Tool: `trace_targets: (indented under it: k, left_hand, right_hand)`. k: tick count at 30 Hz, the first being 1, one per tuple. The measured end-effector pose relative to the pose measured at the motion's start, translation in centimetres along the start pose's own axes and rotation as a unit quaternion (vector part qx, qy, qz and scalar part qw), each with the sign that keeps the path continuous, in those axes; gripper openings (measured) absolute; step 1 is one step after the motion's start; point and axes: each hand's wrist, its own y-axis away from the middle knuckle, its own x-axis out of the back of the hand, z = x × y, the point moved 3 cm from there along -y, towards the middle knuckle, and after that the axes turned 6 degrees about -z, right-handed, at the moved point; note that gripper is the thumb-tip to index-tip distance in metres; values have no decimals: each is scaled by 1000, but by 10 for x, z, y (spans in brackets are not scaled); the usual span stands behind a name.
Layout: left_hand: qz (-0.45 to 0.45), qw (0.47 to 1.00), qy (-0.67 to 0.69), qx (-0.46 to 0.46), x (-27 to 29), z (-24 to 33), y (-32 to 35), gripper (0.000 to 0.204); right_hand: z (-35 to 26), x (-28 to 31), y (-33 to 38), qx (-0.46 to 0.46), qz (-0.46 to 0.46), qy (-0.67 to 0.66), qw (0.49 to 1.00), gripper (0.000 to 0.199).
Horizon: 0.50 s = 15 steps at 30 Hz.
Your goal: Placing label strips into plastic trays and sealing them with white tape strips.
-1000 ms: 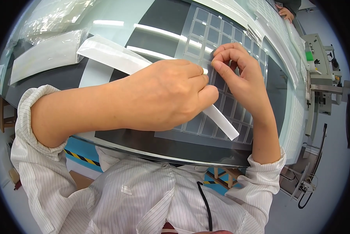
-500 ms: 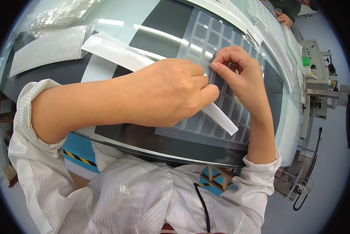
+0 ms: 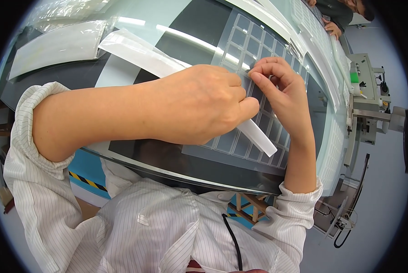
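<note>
My left hand (image 3: 199, 107) lies across a grey sheet of small square cells (image 3: 249, 41) on a dark glossy table (image 3: 135, 152). Its fingers press on a long white strip (image 3: 135, 50) that runs from the upper left under the hand and sticks out at the lower right. My right hand (image 3: 281, 86) has its fingertips pinched together on the sheet close to the left thumb, next to the strip; what it pinches is too small to see. Both forearms are bare, with striped white sleeves pushed up.
A clear plastic bag with white sheets (image 3: 54, 45) lies at the upper left. More gridded sheets (image 3: 313, 22) lie at the far right edge of the table. Another person's hand (image 3: 333, 29) rests at the top right. A grey machine (image 3: 367, 91) stands to the right.
The hands stay on the sheet. The right fingertips shifted slightly on the cells and the view moved a little; the strip stays held down.
</note>
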Motion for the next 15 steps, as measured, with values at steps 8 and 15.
trace_targets:
  k: [8, 15]
  left_hand:
    - [-5, 1000, -2, 3, 2, 2, 5, 15]
    - [0, 1000, 7, 6, 2, 0, 4, 15]
  right_hand:
    - [-1, -5, 0, 2, -30, -52, 998, 12]
    - [-2, -10, -1, -19, -12, -42, 999, 13]
